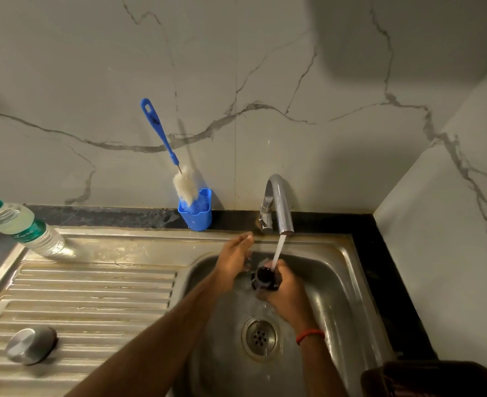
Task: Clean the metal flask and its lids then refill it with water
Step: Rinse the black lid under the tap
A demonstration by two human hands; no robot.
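Note:
Over the sink basin [336,285], my right hand [286,293] grips a small dark lid [263,277] of the flask, held under the stream from the chrome tap [279,202]. Water runs onto the lid and falls toward the drain [259,338]. My left hand [235,259] is just to the left of the lid, fingers straight and pointing toward the tap's base, holding nothing. A round metal lid [31,343] lies on the ribbed drainboard [93,296] at the near left. The flask body itself is not in view.
A blue bottle brush [165,150] stands in a blue holder [195,210] against the marble wall behind the sink. A plastic water bottle [21,227] stands at the far left corner of the drainboard. A dark object [431,379] fills the bottom right corner.

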